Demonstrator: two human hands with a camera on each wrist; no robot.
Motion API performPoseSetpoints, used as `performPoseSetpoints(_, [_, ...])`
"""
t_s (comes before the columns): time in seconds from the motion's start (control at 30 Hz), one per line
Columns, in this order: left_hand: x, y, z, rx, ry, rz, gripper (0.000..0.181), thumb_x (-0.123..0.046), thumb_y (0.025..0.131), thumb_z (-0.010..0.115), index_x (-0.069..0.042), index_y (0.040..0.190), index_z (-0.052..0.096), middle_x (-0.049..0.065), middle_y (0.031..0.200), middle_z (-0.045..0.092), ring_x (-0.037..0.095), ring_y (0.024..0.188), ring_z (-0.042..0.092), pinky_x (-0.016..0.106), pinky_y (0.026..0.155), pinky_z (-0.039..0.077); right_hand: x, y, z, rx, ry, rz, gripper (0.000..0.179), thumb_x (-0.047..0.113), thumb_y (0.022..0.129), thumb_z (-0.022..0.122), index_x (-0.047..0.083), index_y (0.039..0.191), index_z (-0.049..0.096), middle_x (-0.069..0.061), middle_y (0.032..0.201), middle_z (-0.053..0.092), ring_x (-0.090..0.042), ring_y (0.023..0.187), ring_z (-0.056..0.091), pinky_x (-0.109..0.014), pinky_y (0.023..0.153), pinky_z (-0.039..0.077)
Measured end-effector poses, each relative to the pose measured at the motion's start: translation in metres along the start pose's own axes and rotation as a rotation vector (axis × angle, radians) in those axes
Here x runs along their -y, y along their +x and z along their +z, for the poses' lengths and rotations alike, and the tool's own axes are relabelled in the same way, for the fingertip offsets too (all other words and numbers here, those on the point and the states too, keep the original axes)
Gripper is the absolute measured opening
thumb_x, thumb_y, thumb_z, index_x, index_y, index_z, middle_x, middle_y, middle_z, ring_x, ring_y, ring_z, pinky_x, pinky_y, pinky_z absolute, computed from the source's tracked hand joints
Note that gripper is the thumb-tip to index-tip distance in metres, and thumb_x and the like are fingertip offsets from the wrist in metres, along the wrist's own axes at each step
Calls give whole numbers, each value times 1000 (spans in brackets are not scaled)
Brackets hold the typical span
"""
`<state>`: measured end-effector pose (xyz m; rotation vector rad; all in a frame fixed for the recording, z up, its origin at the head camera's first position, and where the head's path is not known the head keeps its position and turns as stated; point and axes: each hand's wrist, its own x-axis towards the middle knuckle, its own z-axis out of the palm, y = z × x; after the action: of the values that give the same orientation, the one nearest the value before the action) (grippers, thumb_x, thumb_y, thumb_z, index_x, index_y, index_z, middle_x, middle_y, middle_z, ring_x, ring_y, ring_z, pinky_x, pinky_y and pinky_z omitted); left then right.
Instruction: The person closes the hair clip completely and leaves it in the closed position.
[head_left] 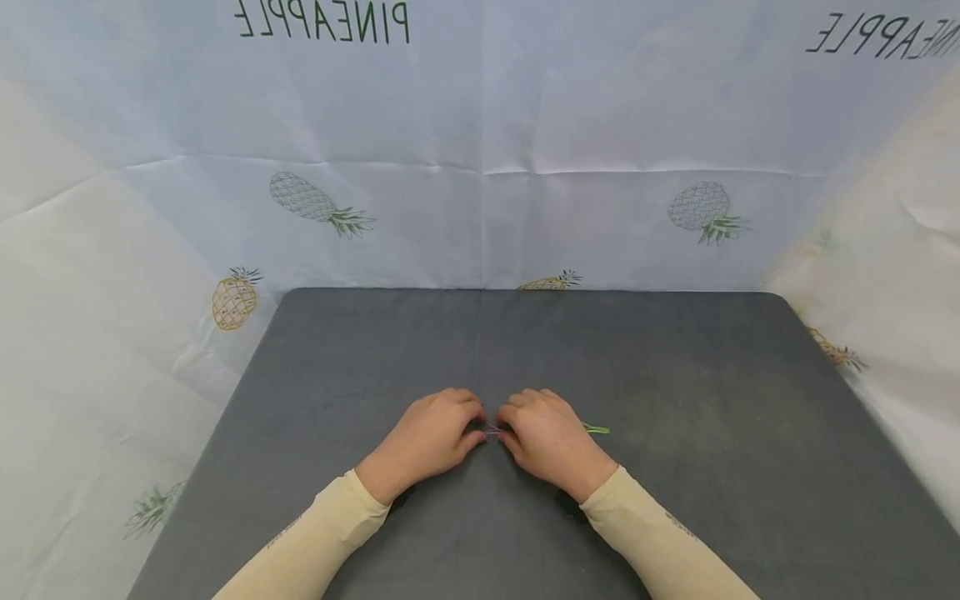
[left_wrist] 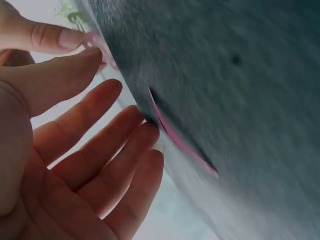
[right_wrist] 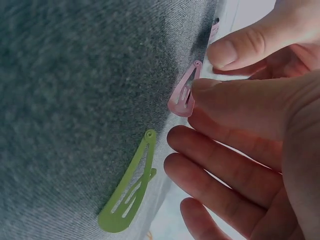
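A pale pink snap hair clip (right_wrist: 181, 100) is between my two hands, close over the table. My right hand (head_left: 551, 437) pinches it near its side, the thumb tip overlapping it in the right wrist view. My left hand (head_left: 435, 433) faces it with thumb and fingers apart and loosely extended; its thumb tip is right by the clip's narrow end. A darker pink hair clip (left_wrist: 180, 140), seen edge-on, lies on the table by the left fingertips. Beside the right hand lies a green snap hair clip (right_wrist: 125, 205), partly covered by that hand in the head view.
The dark grey table (head_left: 675, 375) has rounded far corners. White cloth (head_left: 480, 225) printed with pineapples and lettering hangs behind it and at both sides. Cream sleeves (head_left: 315, 533) cover both forearms.
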<state>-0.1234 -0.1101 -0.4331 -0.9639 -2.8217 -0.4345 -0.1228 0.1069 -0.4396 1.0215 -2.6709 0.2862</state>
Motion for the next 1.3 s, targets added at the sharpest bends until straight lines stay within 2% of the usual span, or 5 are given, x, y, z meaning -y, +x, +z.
performPoseSetpoints(0.23, [-6,6,6,12,46,8,20,-29,93,86,-16,108,82,-1,109,77,20,98,73,36,81,62,1,0,2,22,-11,1,9,23,93,86,24,86,80,7,80,65,-13,74,60,-34,75,53])
performPoseSetpoints(0.57, [-10,7,9,25,43,7,19,-25,92,87,-17,109,83,1,118,78,21,102,73,36,84,63,0,-1,5,-7,-36,3,13,21,88,91,23,83,79,6,78,64,-14,73,59,-32,71,50])
performPoseSetpoints(0.87, [-11,4,9,-5,47,21,16,-19,93,84,-17,109,83,1,114,79,20,100,73,36,84,62,3,-1,3,-29,-64,2,18,20,90,89,23,79,74,6,76,61,-14,72,59,-32,70,50])
performPoseSetpoints(1.1, [-12,2,8,-46,50,30,13,-21,94,83,-18,107,82,-2,107,79,17,92,72,34,79,61,4,-1,-2,-71,-53,3,19,19,91,88,21,79,73,6,75,61,-14,71,57,-32,71,50])
performPoseSetpoints(1.3, [-12,1,6,-70,35,24,7,-20,95,82,-18,101,82,-3,102,78,15,88,71,33,76,60,5,-1,-6,-55,-38,14,19,21,92,87,24,80,73,8,77,61,-12,72,56,-32,72,50])
